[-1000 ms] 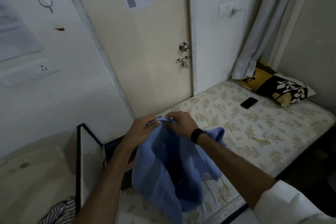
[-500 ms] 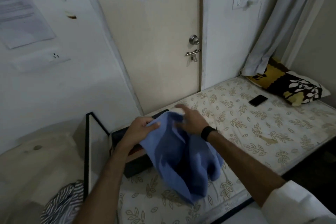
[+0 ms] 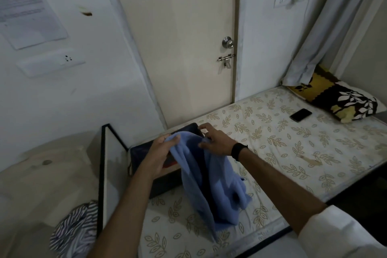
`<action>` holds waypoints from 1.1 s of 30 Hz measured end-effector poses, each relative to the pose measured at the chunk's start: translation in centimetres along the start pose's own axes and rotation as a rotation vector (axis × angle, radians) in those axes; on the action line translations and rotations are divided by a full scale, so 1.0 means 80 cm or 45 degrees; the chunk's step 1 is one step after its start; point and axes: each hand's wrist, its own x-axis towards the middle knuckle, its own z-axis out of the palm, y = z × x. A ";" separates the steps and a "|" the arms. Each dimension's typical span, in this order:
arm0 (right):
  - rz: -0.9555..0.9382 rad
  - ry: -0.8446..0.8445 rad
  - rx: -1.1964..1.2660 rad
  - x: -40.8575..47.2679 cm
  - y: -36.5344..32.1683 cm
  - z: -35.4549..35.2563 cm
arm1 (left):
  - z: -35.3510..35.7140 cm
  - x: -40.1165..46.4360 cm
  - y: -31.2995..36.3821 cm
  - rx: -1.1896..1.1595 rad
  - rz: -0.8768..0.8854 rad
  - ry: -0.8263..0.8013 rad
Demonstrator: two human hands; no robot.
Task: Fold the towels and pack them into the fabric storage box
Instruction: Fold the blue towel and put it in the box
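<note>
A blue towel (image 3: pixel 211 186) hangs over the leaf-print mattress (image 3: pixel 293 153), with its lower end bunched on the sheet. My left hand (image 3: pixel 162 148) grips the towel's upper left edge. Just to the right, my right hand (image 3: pixel 213 139) is on the upper edge, thumb and curled fingers pinching the cloth. Behind the towel the dark fabric storage box (image 3: pixel 165 184) stands on the bed's left end, and the towel and my hands hide much of its opening.
A black-framed end panel (image 3: pixel 113 174) closes the bed on the left, and a striped cloth (image 3: pixel 75 230) lies below it. A black phone (image 3: pixel 301 114) and a patterned pillow (image 3: pixel 339 98) lie far right. A shut door (image 3: pixel 184 48) stands behind the bed.
My right hand let go of the towel's top, opened, and has now taken the edge again further right. The towel swung lower over the bed, and the camera tilted up.
</note>
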 end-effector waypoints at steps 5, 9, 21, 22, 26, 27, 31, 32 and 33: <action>-0.104 0.109 -0.112 -0.012 0.022 0.020 | 0.006 0.009 -0.022 0.333 -0.021 0.120; -0.299 0.087 0.011 -0.016 0.021 0.034 | 0.031 0.009 -0.039 0.345 0.116 -0.272; 0.054 0.354 -0.379 -0.035 0.054 -0.001 | 0.056 0.053 -0.039 0.459 0.089 -0.075; 0.109 0.364 -0.411 -0.039 0.064 -0.004 | 0.056 0.056 -0.037 0.456 0.087 -0.050; 0.202 0.561 -0.204 -0.051 0.090 -0.009 | 0.062 0.059 -0.028 0.462 0.096 0.006; 0.245 0.602 -0.106 -0.051 0.093 -0.012 | 0.065 0.062 -0.028 0.471 0.096 0.008; 0.404 0.558 0.213 -0.052 0.092 -0.019 | 0.076 0.070 -0.036 0.461 0.095 0.018; 0.433 0.534 0.277 -0.053 0.093 -0.021 | 0.077 0.071 -0.038 0.451 0.088 0.039; 0.462 0.510 0.383 -0.053 0.092 -0.023 | 0.078 0.073 -0.038 0.440 0.083 0.066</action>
